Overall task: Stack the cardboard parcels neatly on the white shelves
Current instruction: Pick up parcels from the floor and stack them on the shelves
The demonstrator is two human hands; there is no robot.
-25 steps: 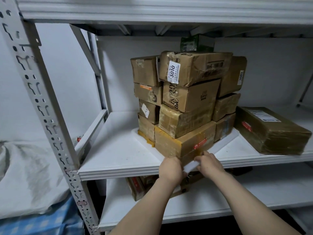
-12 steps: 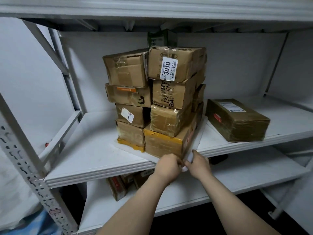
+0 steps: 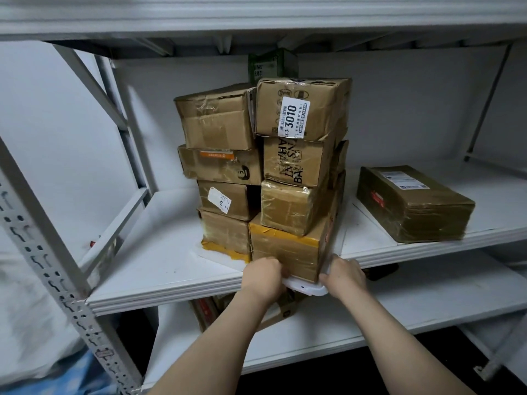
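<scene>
carefully: left hand (image 3: pixel 263 276) and right hand (image 3: pixel 344 277) curled round white tray (image 3: pixel 306 289) corner, lower centre; slide slowly, keep tray flat, tall parcel stack (image 3: pixel 288 166) could topple.

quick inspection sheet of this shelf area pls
surface: white metal middle shelf, bearing a white plastic tray whose corner overhangs the front edge
job's things: stack of brown cardboard parcels on the tray, uneven; flat brown taped parcel apart at right
clutter: green box behind the stack; brown parcels on the lower shelf
hands: left hand and right hand grip the tray's corner
cables: nothing seen
surroundings: grey perforated upright post, white wall
</scene>
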